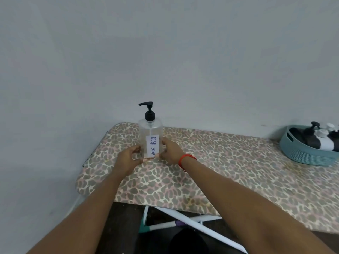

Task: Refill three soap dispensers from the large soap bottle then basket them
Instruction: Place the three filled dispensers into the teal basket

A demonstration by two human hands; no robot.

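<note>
A clear pump bottle (150, 133) with a black pump head and a white "DISH SOAP" label stands upright on the leopard-print board (211, 173). My left hand (128, 159) grips its lower left side. My right hand (171, 151), with a red band at the wrist, grips its lower right side. At the far right a teal basket (304, 154) holds several dispensers (320, 139), black and white, with pump tops showing.
The board runs along a plain grey wall, and its left end is rounded. Its near edge is close to me. White folding legs (183, 219) and dark floor show beneath it. The basket is cut off by the right frame edge.
</note>
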